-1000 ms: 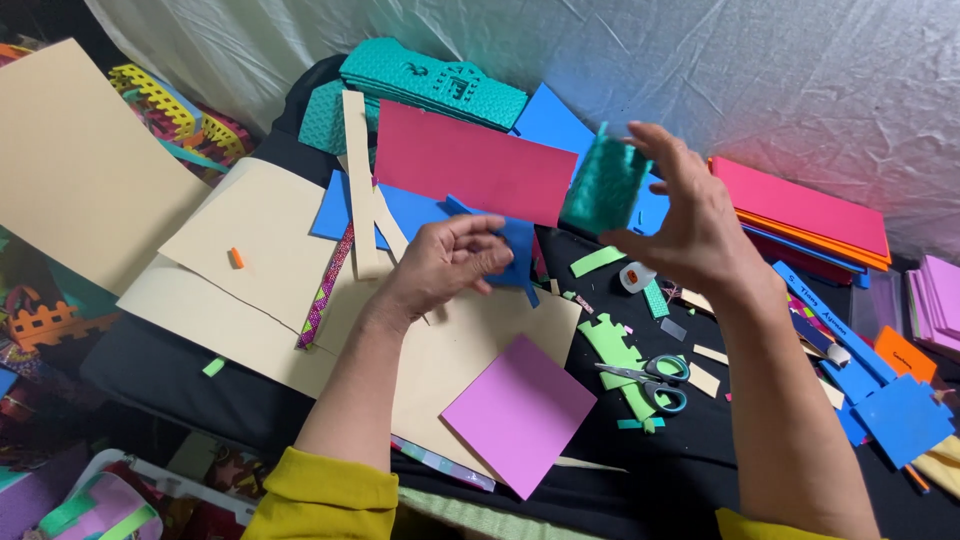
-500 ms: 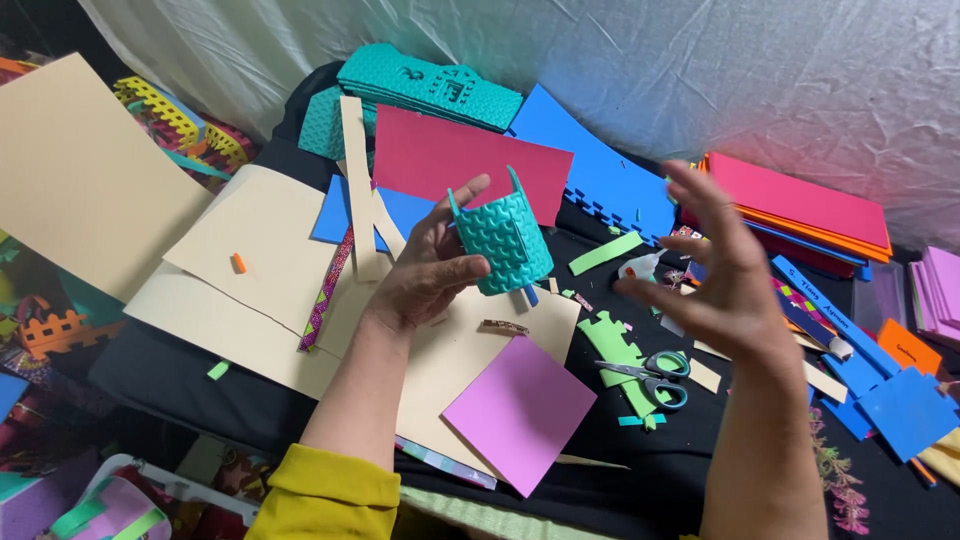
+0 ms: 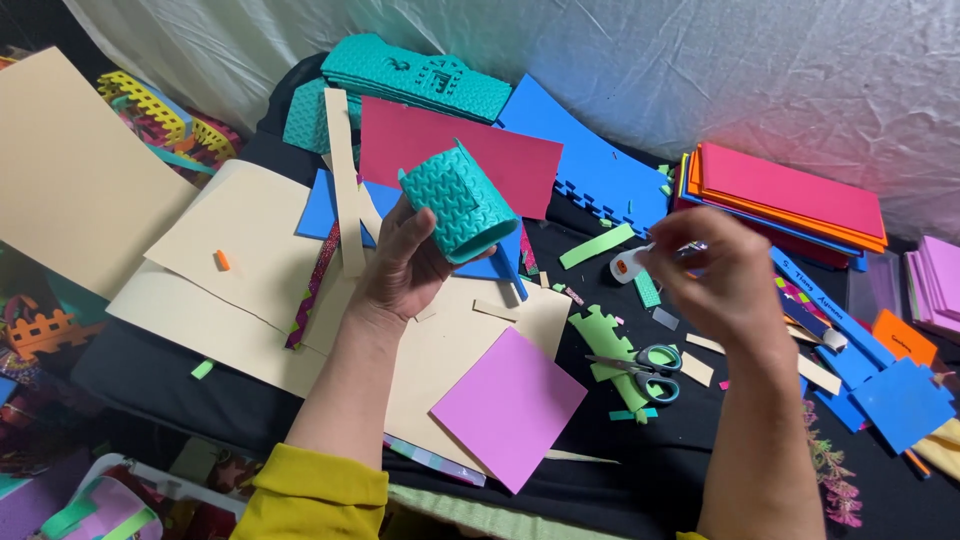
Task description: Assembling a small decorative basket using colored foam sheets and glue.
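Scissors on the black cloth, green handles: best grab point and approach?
Grip the scissors at the green handle loops, probably from above on the right. They lie flat and closed on the black cloth, blades pointing left over a green foam scrap, handles toward the right hand. The loops are the thickest part; the blades offer only thin edges.

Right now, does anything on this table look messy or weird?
Yes. Small green foam scraps lie scattered around the green-handled scissors, and a tiny orange bit sits alone on the beige paper sheet. The left hand holds a rolled teal textured foam tube; nothing looks broken.
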